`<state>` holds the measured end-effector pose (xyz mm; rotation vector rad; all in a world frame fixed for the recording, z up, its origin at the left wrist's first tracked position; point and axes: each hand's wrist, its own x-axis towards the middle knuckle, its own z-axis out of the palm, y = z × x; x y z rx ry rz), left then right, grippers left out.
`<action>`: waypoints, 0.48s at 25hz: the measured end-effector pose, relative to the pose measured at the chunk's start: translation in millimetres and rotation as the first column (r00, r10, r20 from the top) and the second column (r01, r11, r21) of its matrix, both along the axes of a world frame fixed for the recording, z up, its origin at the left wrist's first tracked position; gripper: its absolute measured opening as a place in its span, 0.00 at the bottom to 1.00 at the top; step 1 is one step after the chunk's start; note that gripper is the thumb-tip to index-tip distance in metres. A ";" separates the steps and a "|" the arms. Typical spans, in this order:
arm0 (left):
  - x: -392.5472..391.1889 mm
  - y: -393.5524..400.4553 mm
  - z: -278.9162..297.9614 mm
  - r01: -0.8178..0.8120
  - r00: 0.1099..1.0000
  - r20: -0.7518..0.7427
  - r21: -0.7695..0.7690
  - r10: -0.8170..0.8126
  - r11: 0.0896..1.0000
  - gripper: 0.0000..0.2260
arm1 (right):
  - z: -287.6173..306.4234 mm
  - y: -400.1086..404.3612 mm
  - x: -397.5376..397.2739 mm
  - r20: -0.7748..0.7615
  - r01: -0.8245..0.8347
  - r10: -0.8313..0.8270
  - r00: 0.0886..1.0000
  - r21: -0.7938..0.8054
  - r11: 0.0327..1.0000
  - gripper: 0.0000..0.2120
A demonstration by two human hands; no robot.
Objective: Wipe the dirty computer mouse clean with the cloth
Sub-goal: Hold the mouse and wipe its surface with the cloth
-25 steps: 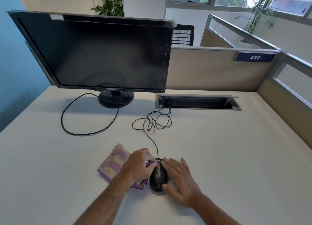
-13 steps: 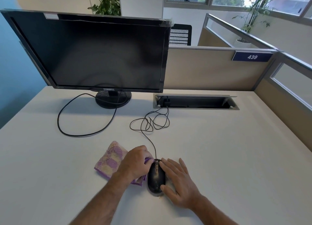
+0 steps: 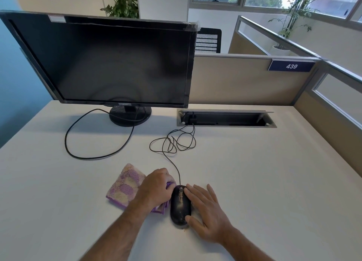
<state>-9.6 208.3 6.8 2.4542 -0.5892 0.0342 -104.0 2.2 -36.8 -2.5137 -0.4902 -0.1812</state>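
A black wired mouse [image 3: 179,207] lies on the white desk, with pale crumbs of dirt along its wheel and back. My right hand [image 3: 207,211] rests flat against the mouse's right side, thumb at its rear, fingers apart. My left hand [image 3: 155,188] is closed over the near corner of a purple and beige patterned cloth [image 3: 125,186], right beside the mouse's left side. Most of the cloth lies flat on the desk to the left. A few crumbs lie on the desk by the mouse's rear.
The mouse cable [image 3: 172,145] coils toward a cable slot [image 3: 225,119] in the desk. A black monitor [image 3: 105,60] stands at the back left, its cable [image 3: 78,139] looping on the desk. Cubicle partitions [image 3: 244,80] border the back and right.
Both hands, mouse and cloth keep almost the same pose; only the head camera has shifted a little.
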 end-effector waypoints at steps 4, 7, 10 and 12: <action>-0.4 3.5 -3.1 -0.012 0.999 -0.048 -0.106 0.007 0.994 0.03 | -0.5 -0.1 0.2 0.002 0.000 0.000 1.000 -0.005 1.000 0.32; -5.4 9.4 -8.4 -0.016 1.000 0.012 -0.038 0.016 0.999 0.05 | -0.2 -0.6 0.2 -0.023 -0.001 0.000 1.000 -0.015 1.000 0.31; -16.4 18.6 -11.6 -0.010 0.997 0.069 -0.118 0.018 0.993 0.03 | 0.7 -1.2 1.1 -0.059 0.004 -0.005 0.998 -0.001 1.000 0.28; -28.7 23.9 -16.4 0.025 0.992 0.128 -0.150 -0.006 0.988 0.03 | 0.8 -1.6 1.5 -0.073 0.005 -0.005 0.997 -0.008 1.000 0.26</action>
